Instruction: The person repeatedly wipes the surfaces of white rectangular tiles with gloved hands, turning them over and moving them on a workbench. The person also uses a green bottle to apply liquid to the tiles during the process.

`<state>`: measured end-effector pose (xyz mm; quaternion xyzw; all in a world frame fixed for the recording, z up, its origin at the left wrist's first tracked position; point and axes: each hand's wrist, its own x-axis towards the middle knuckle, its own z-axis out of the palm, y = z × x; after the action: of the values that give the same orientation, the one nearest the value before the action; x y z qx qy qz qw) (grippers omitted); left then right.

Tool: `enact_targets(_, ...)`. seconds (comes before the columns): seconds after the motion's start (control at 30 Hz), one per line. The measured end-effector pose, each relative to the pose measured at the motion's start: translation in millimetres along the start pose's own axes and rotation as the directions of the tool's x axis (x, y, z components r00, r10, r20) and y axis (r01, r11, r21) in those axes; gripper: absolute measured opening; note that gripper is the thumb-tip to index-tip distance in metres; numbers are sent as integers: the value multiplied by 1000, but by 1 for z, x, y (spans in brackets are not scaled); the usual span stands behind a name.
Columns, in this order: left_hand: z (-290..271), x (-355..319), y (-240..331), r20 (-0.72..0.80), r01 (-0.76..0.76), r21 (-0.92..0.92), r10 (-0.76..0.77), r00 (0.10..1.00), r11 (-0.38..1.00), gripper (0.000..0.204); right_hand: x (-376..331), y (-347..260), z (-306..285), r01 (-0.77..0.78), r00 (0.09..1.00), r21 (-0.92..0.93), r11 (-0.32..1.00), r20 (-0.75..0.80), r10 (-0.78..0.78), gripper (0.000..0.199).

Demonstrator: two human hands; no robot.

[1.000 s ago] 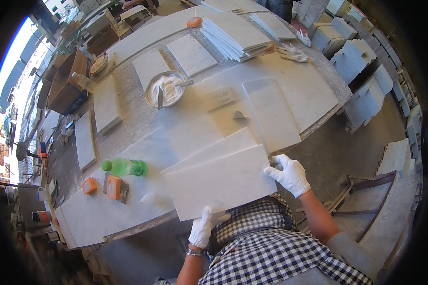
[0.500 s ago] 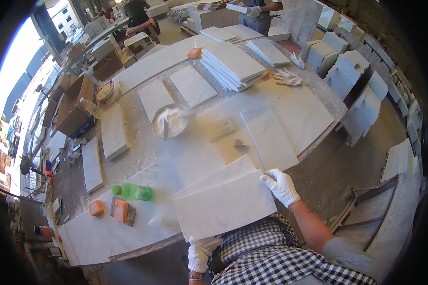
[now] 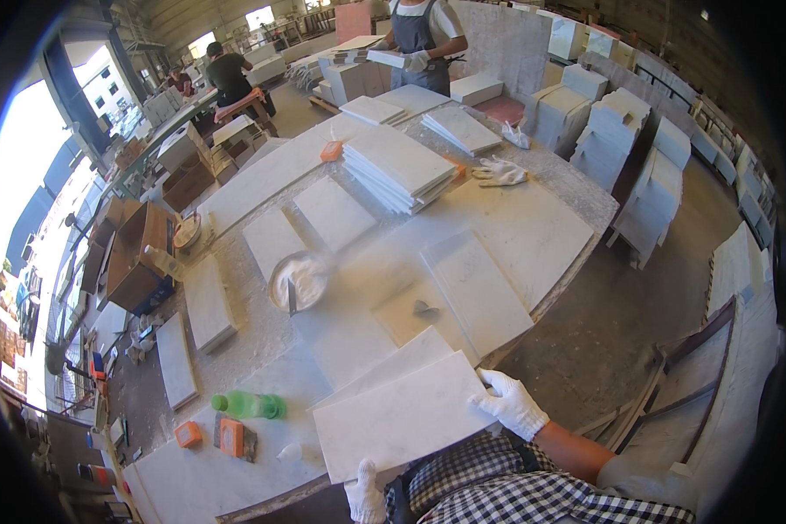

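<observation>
A rectangular white marble tile (image 3: 402,424) is held in both my gloved hands at the table's near edge, in front of my checked apron. My left hand (image 3: 366,499) grips its near left corner, thumb on top. My right hand (image 3: 511,405) pinches the far right corner. Another pale tile (image 3: 389,365) lies partly covered just beyond it. Farther off, a tile (image 3: 476,284) rests flat, with a small grey piece (image 3: 424,308) to its left.
On the dusty table (image 3: 576,166) stand a bowl of white paste (image 3: 301,278) with a blade in it, a green bottle (image 3: 249,404), orange blocks (image 3: 231,437), a tile stack (image 3: 402,166) and a loose glove (image 3: 499,171). A co-worker (image 3: 419,44) holds a slab beyond.
The view has tilted up, so the table sits lower and more of the co-worker shows. Both hands keep their hold on the tile, which looks slightly turned.
</observation>
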<state>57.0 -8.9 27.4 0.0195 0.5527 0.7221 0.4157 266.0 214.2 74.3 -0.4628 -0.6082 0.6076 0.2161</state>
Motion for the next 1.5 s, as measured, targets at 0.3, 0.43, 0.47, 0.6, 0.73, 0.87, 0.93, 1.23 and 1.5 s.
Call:
enact_targets(0.3,3,6,9,274,312,-230,-247,930,922,56,-15,-6,-7,-245,961,355,902,211,178,59)
enact_targets(0.43,5,12,15,313,269,-189,-202,928,944,47,-13,21,-17,-393,906,531,751,365,216,54)
enact_targets(0.47,8,13,19,312,242,-157,-185,932,957,45,-15,26,-21,-345,908,606,717,410,89,55)
enact_targets(0.6,48,29,34,249,118,-40,-105,963,992,45,-24,30,-40,-353,867,747,564,487,-103,62)
enact_targets(0.73,111,49,57,327,117,87,-139,935,989,42,-29,24,-54,-255,924,865,433,350,-153,55)
enact_targets(0.87,154,43,63,382,57,128,-103,918,990,37,-26,30,-68,-78,987,918,389,125,-99,46)
enact_targets(0.93,157,38,66,252,-82,351,-9,968,933,40,-22,35,-78,1,995,908,418,43,-95,53)
enact_targets(1.23,125,73,51,390,-502,808,357,849,309,50,8,55,-121,158,983,871,464,-183,9,24)
enact_targets(1.5,120,100,39,515,-479,857,343,786,-190,53,40,84,-146,227,972,869,439,-227,-55,25)
